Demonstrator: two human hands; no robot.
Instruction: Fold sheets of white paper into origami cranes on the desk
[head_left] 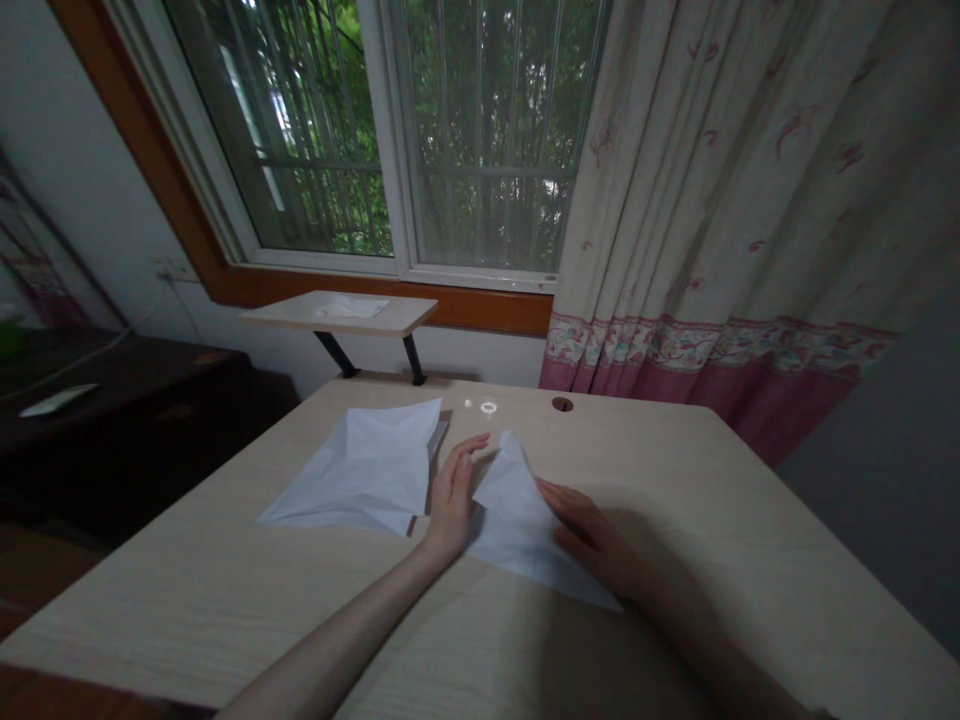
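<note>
A thin white sheet (517,530), paper or cloth, lies folded to a peak at its far end in the middle of the desk. Along its left edge stands my left hand (452,495), with fingers stretched forward and slightly curved. My right hand (592,535) rests against the sheet's right side, its fingers extended along the edge and the thumb apart. Neither hand visibly grips the sheet, though some fingertips are hidden. To the left of my left hand lies a larger creased white sheet (375,460), draped over something flat whose dark edge shows at its right.
The pale wooden desk (225,580) has a round cable hole (562,404) near its back edge. A small raised shelf (300,311) carries a white sheet (352,307). Behind are a window (487,150) and a curtain (697,250); a dark cabinet (150,400) stands left.
</note>
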